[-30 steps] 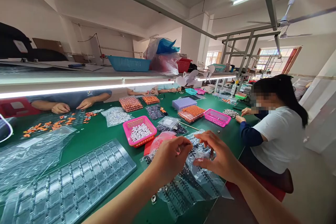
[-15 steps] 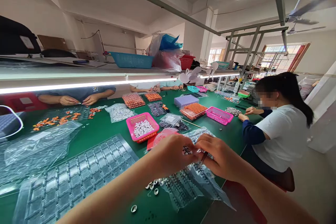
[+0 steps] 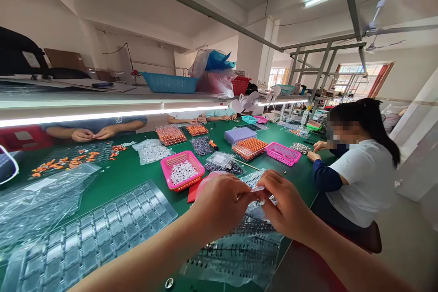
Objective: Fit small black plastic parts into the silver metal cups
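Together, the left hand (image 3: pixel 222 203) and right hand (image 3: pixel 285 205) pinch a small clear strip (image 3: pixel 257 189) between their fingertips, its long axis running hand to hand, just above the clear bag of black parts (image 3: pixel 239 255) on the green worktop (image 3: pixel 130 173), near the pink basket (image 3: pixel 183 171).
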Demonstrator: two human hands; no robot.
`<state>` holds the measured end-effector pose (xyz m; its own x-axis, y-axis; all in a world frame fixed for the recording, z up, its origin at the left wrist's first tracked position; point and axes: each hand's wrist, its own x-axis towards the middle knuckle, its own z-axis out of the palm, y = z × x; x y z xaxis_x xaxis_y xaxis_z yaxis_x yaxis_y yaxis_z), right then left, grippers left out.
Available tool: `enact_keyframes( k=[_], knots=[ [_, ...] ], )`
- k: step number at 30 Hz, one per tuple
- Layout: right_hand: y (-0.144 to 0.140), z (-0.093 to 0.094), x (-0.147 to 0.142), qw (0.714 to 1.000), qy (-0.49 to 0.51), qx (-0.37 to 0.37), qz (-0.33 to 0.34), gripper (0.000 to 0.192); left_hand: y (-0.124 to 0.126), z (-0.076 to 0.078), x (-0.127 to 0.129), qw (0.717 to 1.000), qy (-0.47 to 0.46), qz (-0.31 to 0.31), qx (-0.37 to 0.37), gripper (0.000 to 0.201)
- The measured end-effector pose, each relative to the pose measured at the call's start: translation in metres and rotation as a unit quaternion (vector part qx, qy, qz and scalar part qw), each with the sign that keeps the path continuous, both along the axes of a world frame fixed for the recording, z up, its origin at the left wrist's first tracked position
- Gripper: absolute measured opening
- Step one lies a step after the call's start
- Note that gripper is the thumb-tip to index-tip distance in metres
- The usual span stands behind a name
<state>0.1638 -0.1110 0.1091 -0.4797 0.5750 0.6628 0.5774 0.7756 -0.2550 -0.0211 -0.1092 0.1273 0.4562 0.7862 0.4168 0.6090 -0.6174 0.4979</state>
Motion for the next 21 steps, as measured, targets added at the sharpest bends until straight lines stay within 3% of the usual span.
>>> enact_keyframes(
  k=[6, 12, 21],
  knots=[
    [0.020, -0.005, -0.005, 0.997, 0.037, -0.004, -0.067, 0.016, 0.016, -0.009, 0.008, 0.999, -0.003, 0.041, 0.034, 0.036],
    [0.050, -0.012, -0.012, 0.984, 0.022, 0.017, -0.178, 0.013, 0.040, -0.017, 0.019, 0.992, 0.008, 0.114, 0.061, 0.035],
    [0.080, -0.018, -0.017, 0.969, 0.026, -0.019, -0.245, 0.014, 0.060, -0.024, 0.027, 0.986, 0.025, 0.154, 0.064, 0.037]
  ],
)
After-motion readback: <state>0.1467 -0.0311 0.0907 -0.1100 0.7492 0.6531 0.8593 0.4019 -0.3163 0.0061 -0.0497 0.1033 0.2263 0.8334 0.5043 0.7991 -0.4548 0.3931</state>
